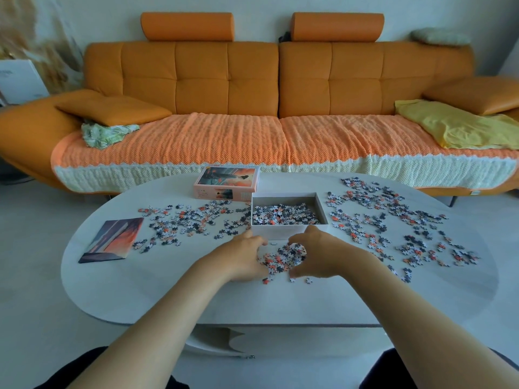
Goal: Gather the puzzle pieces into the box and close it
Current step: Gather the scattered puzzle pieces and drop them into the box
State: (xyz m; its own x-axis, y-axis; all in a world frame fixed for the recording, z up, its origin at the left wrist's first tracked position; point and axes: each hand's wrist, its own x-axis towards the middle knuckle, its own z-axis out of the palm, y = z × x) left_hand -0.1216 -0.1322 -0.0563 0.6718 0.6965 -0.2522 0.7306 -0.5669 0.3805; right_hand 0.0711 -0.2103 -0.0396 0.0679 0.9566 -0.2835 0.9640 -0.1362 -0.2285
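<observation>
at frame centre our left hand (243,258) and right hand (317,255) curve inward around a small heap of pieces (283,258) on the table (168,293), fingers spread, cupping not pinching. the open box (289,214), just above the heap, holds pieces; its lid (226,183) lies further up and left, with loose pieces (393,220) spread to the right.

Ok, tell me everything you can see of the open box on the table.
The open box is a shallow rectangular tray, white outside with a greyish inside, apparently cardboard. It sits flat and lidless near the middle of the white table, partly filled with loose puzzle pieces in grey, white and orange. Its lid lies just behind it to the left. Scattered pieces lie on both sides. Both hands cup a small pile just in front; neither clearly touches the box.
</observation>
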